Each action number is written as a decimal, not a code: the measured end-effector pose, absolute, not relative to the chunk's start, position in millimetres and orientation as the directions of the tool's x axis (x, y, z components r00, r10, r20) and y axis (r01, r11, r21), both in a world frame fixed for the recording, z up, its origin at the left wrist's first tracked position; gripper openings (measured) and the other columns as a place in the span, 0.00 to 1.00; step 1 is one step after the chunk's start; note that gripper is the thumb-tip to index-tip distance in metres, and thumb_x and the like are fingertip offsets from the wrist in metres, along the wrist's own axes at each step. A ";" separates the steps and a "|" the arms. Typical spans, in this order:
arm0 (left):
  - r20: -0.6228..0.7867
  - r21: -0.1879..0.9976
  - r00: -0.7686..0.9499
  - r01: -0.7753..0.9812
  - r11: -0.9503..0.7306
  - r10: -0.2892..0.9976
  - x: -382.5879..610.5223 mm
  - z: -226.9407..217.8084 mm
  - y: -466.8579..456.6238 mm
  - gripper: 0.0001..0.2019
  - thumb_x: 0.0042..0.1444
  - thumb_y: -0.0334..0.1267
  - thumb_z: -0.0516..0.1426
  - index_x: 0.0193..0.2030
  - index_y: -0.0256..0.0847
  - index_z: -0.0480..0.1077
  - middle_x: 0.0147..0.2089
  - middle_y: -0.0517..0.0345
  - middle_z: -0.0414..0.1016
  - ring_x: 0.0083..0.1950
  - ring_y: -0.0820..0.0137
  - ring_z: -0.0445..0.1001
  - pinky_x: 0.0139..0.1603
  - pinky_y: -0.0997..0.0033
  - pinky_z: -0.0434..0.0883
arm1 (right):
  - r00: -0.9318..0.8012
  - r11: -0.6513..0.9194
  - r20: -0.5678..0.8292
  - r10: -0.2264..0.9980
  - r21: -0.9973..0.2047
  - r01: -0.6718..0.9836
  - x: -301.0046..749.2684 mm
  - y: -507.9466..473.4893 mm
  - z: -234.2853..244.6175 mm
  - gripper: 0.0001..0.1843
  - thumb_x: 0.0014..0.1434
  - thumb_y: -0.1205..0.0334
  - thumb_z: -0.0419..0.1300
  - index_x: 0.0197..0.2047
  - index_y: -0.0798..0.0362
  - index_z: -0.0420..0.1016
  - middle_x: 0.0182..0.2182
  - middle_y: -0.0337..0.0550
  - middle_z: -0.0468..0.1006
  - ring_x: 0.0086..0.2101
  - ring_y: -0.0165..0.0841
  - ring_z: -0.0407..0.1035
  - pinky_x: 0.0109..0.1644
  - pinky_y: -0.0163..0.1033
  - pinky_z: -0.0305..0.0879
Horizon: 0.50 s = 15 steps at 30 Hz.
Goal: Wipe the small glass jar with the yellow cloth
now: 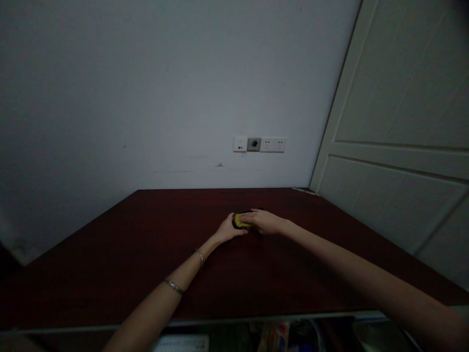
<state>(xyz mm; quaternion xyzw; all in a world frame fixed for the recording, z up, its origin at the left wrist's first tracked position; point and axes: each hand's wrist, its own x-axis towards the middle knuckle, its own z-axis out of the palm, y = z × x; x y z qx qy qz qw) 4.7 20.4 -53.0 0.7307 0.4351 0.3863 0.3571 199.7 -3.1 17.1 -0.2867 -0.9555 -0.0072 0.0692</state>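
Far out over the dark red tabletop [154, 274], both hands meet at a small dark object with a dark rim [234, 224]. A yellow piece [240, 222], perhaps a cloth or sponge, shows on it. My left hand [226, 231] curves round the object's left side, thumb and fingers gripping its edge. From the right, my right hand [266, 222] lies over the yellow piece with its fingers pressed on it. Much of the object is hidden beneath that hand, so its exact kind cannot be made out.
Beyond the tabletop rises a pale wall with a row of sockets [266, 144]. A white panelled door [395, 137] stands on the right. Below the table's front edge are a white box-like thing [183, 343] and colourful packets [274, 337].
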 end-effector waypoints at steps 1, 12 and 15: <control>0.253 0.857 0.322 0.364 -0.366 0.912 4.5 -53.8 21.2 0.47 0.31 0.46 0.67 0.58 0.30 0.54 0.55 0.38 0.65 0.56 0.55 0.65 0.56 0.59 0.61 | -0.829 0.837 0.126 0.544 -0.019 0.547 199.1 -1.7 17.3 0.38 0.44 0.78 0.53 0.60 0.48 0.58 0.56 0.47 0.66 0.57 0.37 0.59 0.61 0.54 0.46; 0.257 0.845 0.308 0.389 -0.368 0.916 2.7 -57.8 25.3 0.44 0.31 0.46 0.68 0.56 0.31 0.58 0.53 0.40 0.68 0.53 0.56 0.68 0.53 0.60 0.64 | -0.890 0.887 0.081 0.448 0.080 0.454 185.4 0.4 20.3 0.29 0.47 0.76 0.55 0.54 0.48 0.66 0.51 0.47 0.72 0.54 0.36 0.62 0.60 0.47 0.47; 0.249 0.827 0.309 0.425 -0.367 0.918 2.1 -54.5 24.0 0.42 0.31 0.47 0.67 0.54 0.32 0.60 0.51 0.42 0.70 0.51 0.57 0.69 0.51 0.61 0.66 | -0.891 0.885 0.084 0.446 0.104 0.453 183.3 2.2 19.7 0.26 0.51 0.74 0.55 0.53 0.47 0.66 0.50 0.47 0.73 0.53 0.34 0.63 0.60 0.47 0.46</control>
